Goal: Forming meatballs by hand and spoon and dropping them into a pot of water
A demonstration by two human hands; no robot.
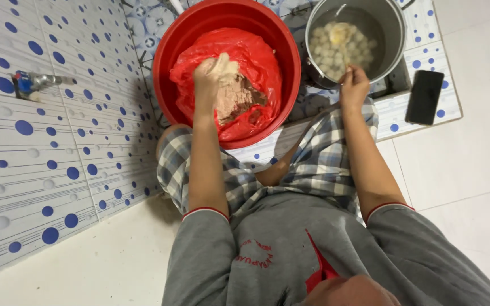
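1. The red basin (168, 51), lined with a red plastic bag (256, 62), holds a good mound of pinkish-brown paste (236, 96), so plenty looks left to shape.
2. The metal pot (389, 22) on the stove already holds many pale balls (338, 48) in water.
3. The left hand (211, 79) is closed around paste, squeezing it.
4. The right hand (354, 85), at the pot's rim, pinches what is probably a spoon; the view is too blurred to be sure.
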